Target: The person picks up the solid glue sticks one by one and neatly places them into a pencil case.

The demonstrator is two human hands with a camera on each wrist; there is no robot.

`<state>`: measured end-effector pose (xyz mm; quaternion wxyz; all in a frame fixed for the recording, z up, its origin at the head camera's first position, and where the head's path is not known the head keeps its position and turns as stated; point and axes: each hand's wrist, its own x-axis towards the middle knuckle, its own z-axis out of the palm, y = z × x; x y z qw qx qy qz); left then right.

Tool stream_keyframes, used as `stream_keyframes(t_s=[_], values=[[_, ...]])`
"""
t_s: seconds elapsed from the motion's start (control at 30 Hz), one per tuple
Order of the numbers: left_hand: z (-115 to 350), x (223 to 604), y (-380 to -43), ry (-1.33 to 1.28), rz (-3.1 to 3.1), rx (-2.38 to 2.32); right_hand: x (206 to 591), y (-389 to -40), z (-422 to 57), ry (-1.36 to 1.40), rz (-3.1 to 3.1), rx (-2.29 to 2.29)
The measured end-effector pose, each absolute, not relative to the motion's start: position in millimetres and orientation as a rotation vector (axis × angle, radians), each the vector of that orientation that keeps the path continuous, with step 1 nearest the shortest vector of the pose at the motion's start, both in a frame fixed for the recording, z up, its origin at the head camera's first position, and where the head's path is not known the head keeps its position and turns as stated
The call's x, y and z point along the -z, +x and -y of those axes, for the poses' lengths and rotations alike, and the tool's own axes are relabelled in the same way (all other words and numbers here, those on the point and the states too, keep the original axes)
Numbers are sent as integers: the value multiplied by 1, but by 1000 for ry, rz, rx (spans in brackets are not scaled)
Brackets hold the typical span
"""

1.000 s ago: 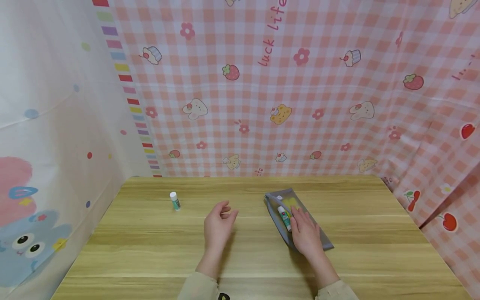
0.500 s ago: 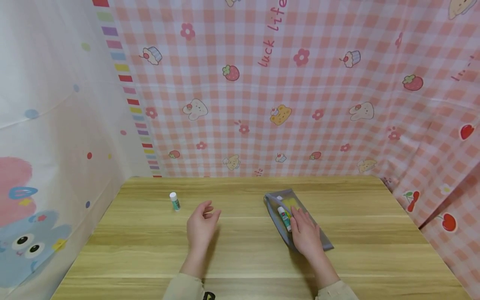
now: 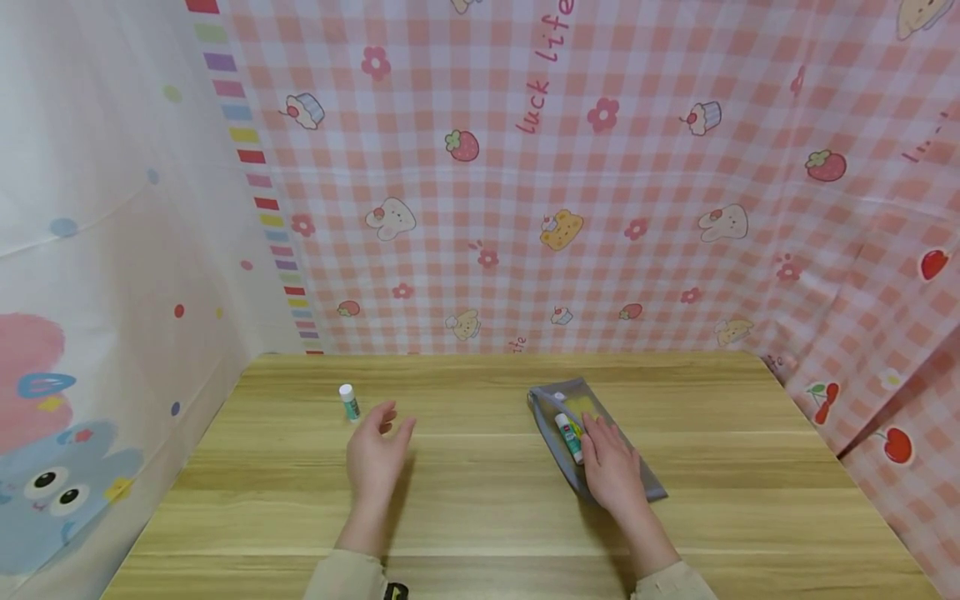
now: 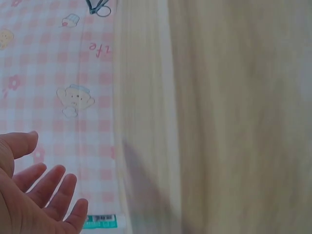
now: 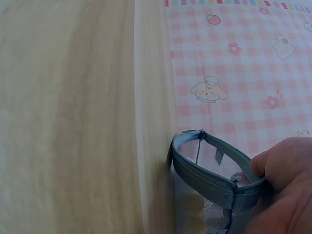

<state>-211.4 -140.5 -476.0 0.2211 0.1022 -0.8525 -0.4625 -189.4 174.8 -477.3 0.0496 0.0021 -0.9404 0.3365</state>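
A glue stick (image 3: 349,402) with a white cap and green label stands upright at the left of the table. Just in front and to the right of it is my left hand (image 3: 375,458), fingers loosely bent and holding nothing. The left wrist view shows that hand (image 4: 41,190) with spread fingers near the glue stick's green label (image 4: 101,222). My right hand (image 3: 613,462) lies over a grey mesh pouch (image 3: 647,482) and holds its rim (image 5: 204,180), which gapes. A second glue stick (image 3: 570,438) lies at the pouch's opening. Something yellow shows through the mesh.
The wooden table (image 3: 480,517) carries these things. Behind it hangs a pink checked cloth (image 3: 480,192), and a white printed cloth (image 3: 150,275) hangs at the left side.
My left hand has moved left across the table, close to the upright glue stick. The right hand and the pouch have stayed in place.
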Motion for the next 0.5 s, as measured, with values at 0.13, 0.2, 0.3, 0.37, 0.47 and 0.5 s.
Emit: stream_keyframes(t_s=[0.13, 0.2, 0.3, 0.37, 0.47, 0.5], values=[[148, 471, -212, 291, 2369, 1250, 477, -189, -175, 11, 2860, -1022], [152, 469, -212, 294, 2370, 1235, 477, -189, -175, 11, 2860, -1023], [157, 465, -212, 293, 2363, 1197, 477, -189, -175, 9, 2859, -1029], [160, 464, -212, 283, 2359, 1158, 478, -189, -175, 5, 2860, -1035], [165, 463, -212, 260, 2356, 1079, 478, -190, -175, 7, 2857, -1035], [166, 463, -212, 252, 2357, 1048, 478, -190, -175, 7, 2857, -1035]])
